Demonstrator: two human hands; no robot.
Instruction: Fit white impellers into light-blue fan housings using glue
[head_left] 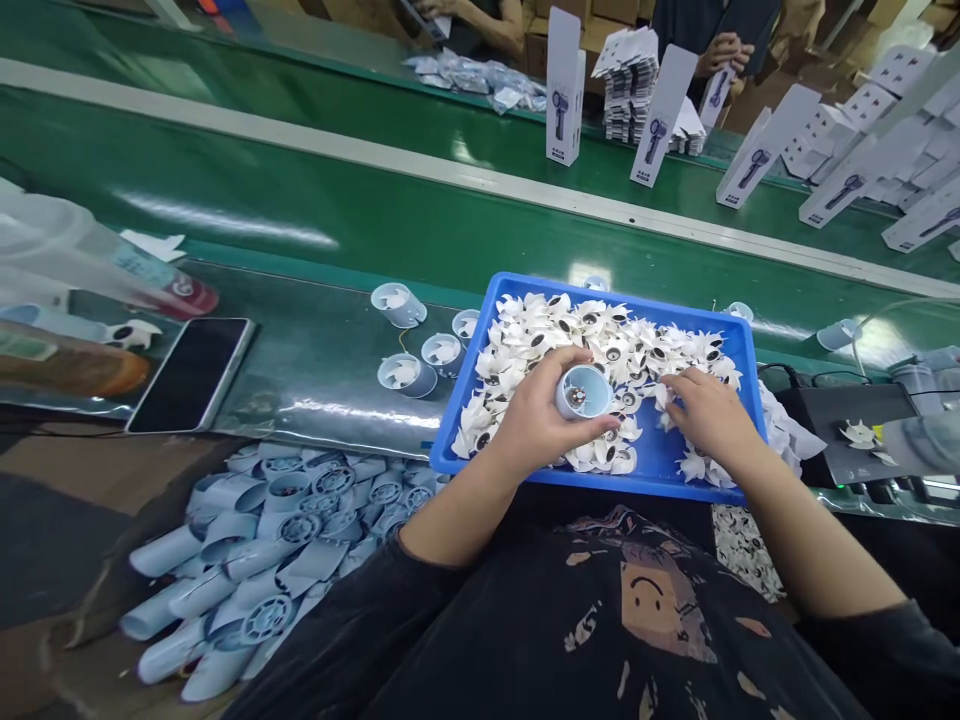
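Observation:
My left hand is wrapped round a light blue cylindrical fan housing, its open end facing up. A small motor with copper-coloured parts shows inside it. The housing is above a blue tray heaped with white fan impellers, several with dark round hubs showing. At the tray's right side, my right hand reaches down among the impellers. Its thumb and index finger are closed on a white impeller, which they partly hide.
Housings with white impellers inside stand left of the tray. A phone lies further left. Below is a heap of light blue housings. Printed white boxes stand across the green conveyor; co-workers' hands are beyond.

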